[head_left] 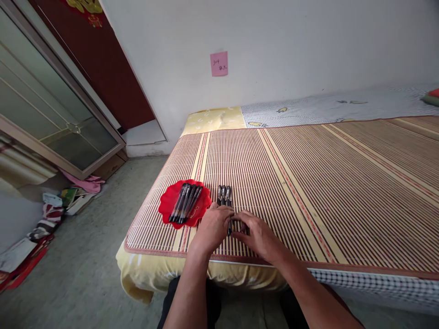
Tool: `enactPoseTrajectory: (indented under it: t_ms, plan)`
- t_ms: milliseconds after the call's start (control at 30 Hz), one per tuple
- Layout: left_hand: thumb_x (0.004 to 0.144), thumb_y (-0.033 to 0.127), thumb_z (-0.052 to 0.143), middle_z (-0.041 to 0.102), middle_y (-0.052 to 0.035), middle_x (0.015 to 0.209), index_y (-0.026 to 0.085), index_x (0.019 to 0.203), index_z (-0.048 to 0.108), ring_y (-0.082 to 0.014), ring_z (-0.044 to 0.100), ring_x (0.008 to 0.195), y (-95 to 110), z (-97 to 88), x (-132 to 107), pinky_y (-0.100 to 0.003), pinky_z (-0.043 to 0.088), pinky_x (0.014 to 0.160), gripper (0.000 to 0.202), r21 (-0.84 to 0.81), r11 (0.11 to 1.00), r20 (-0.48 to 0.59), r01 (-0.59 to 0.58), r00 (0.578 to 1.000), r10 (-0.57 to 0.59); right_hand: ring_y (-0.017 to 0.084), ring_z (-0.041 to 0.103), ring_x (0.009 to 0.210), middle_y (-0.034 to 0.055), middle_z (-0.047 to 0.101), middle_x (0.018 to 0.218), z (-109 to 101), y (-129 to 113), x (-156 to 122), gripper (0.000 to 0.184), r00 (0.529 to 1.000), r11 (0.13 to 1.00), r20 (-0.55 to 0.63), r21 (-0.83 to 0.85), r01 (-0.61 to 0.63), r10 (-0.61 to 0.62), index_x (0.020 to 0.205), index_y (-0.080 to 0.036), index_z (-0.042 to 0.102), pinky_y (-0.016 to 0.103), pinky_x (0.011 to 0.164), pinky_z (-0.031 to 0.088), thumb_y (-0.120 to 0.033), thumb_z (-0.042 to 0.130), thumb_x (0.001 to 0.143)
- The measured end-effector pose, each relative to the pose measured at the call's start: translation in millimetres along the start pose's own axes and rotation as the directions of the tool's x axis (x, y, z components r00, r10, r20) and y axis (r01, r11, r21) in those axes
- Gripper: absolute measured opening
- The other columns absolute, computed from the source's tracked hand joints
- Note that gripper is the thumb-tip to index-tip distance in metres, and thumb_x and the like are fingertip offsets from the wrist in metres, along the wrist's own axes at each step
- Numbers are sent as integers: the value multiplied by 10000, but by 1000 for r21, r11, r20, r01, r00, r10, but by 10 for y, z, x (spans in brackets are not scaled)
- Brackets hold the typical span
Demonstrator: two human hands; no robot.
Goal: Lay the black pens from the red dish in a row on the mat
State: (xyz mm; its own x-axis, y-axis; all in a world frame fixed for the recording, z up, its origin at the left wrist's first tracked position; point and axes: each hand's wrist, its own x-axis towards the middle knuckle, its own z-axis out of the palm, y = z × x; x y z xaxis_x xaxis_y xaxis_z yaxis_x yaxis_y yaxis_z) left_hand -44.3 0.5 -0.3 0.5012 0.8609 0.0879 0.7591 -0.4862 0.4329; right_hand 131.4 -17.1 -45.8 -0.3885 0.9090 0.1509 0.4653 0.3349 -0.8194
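So we've got a row of black pens (224,194), at least three, side by side on the slatted mat (254,169), partly covered by our left hand (216,224). Its fingers are bent over them, and those of our right hand (255,230) curl just beside; we can't tell if either's actually gripping. Left of that, a wavy red plate (164,205) holds a pen pile (185,203). Pink note (218,64) on our wall (291,50).

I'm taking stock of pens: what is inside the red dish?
Several dark pens lie bunched in the dish. They overlap, so I cannot count them surely; the bottom beneath them is hidden.
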Motion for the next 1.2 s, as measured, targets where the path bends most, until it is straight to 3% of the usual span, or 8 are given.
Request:
enactPoseTrajectory:
  t_ms: [200,400,500,633,833,1200]
  plan:
    - [934,72,484,768,-66,1159,206,1072,767,-234,656,1083,-59,36,-2,-408,485,1027,342,-39,999,-2,27,1000,-27,189,638,803,62,660,1004,-29,31,8,256,1000,999,-7,29,-20,20,1169,-191,679,322,750,520,-309,666,942]
    - [938,73,475,760,-65,1201,197,1058,767,-234,662,1099,-77,41,-10,-419,458,1064,339,-63,998,-6,19,1000,-20,206,678,864,88,712,1028,-145,34,91,230,997,999,-71,-10,-44,43,1154,-188,698,359,806,546,-257,600,958]
    - [934,77,483,757,-63,1215,198,1045,768,-234,662,1108,-80,38,-15,-423,440,1086,329,-74,997,-10,24,1000,-25,204,699,918,106,716,1130,-244,83,287,250,989,998,-136,-29,-60,56,1149,-198,715,363,816,558,-235,547,968]
    - [918,69,487,761,-65,1187,191,1004,772,-245,649,1115,-100,50,-16,-407,472,1042,322,-68,997,-17,38,999,-40,203,690,920,100,730,1090,-295,161,694,235,978,989,-195,-115,-90,66,1106,-176,742,358,813,557,-213,602,921]
    - [928,81,482,766,-69,1151,201,993,768,-240,660,1079,-114,62,-13,-407,457,1056,317,-53,998,-14,23,1000,-24,179,684,833,53,745,1008,-183,237,1127,227,980,959,-151,-233,-163,130,1047,-196,771,326,771,548,-197,735,823]
    - [919,84,482,769,-71,1130,207,929,762,-236,671,1085,-81,35,-11,-429,423,1107,306,-70,997,10,45,999,-44,181,704,863,84,754,1081,-216,238,1159,264,979,958,-125,-216,-188,163,1072,-185,771,316,762,563,-128,730,818]
